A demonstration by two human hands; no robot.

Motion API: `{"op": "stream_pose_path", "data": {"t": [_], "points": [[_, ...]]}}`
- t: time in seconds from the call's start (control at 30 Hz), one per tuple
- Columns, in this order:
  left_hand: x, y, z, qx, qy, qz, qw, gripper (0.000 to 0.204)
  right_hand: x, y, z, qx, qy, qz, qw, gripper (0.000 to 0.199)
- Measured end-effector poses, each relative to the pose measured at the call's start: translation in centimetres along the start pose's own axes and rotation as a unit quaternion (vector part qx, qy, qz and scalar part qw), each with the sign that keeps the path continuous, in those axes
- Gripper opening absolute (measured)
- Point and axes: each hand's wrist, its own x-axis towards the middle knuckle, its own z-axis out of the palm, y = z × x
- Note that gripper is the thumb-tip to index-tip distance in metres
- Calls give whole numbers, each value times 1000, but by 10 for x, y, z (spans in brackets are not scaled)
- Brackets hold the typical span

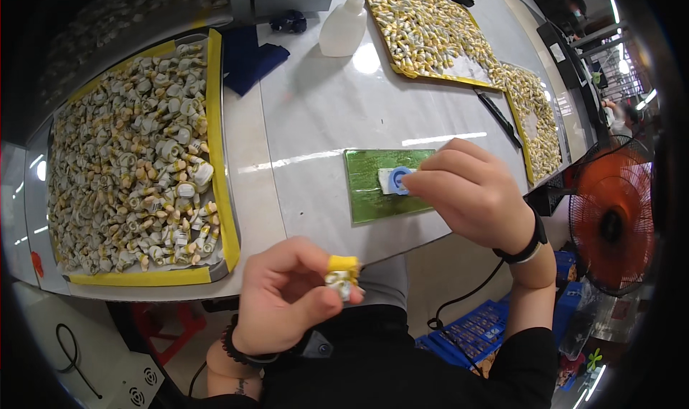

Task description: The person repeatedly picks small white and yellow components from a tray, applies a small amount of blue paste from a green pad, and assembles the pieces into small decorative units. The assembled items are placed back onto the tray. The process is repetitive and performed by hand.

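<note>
My left hand (287, 294) is closed near the table's front edge, pinching a small white and yellow figurine part (341, 276) between thumb and fingers. Over a green rectangular plate (380, 209), the fingertips of my right hand (470, 190) are pinched at a small blue round piece (399, 180) with a darker ring mark on it. A small white pad (385, 182) lies on the plate beside and partly behind that blue piece. Whether the blue piece touches the pad, I cannot tell.
A yellow-edged tray (226, 215) full of small white figurine parts stands at the left. Two more filled trays, one far (409, 73) and one at right (530, 168), lie near a black knife-like tool (497, 118). Farther back are a white bottle (343, 32) and dark blue cloth (255, 63). An orange fan (611, 215) stands right.
</note>
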Motion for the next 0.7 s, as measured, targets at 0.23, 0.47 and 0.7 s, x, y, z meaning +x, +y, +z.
{"op": "stream_pose_path", "data": {"t": [0.23,0.47,0.7], "points": [[9,-3,0,-52,-79,-99,991,24,14,-37,-9,205,135,-6,969,16],[12,-6,2,-83,-115,-145,979,26,14,-34,-3,224,122,-105,961,21],[15,-6,3,-148,-146,-209,955,22,15,-33,-1,161,146,-170,961,19]]}}
